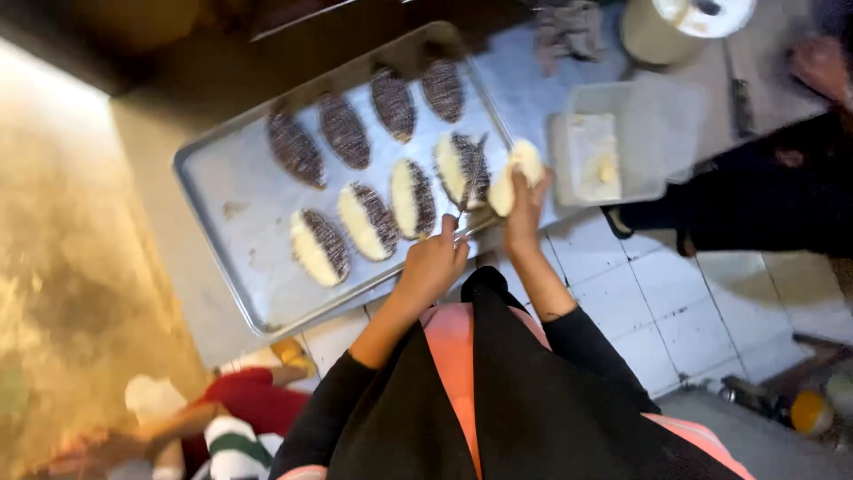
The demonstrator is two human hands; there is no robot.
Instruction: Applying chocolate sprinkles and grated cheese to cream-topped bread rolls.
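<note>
A metal baking tray lies on a grey counter and carries several oval pastries. The back row is covered in dark sprinkles. The front row is half pale cream, half dark sprinkles. My left hand is at the tray's near right edge, shut on a thin knife whose blade points over the pastries. My right hand holds up a pale oval bun just off the tray's right corner, close to the blade.
A clear plastic tub with pale cream inside stands right of the tray. Behind it are a white bucket and a grey cloth. Another person in dark clothes is at the right. White floor tiles lie below.
</note>
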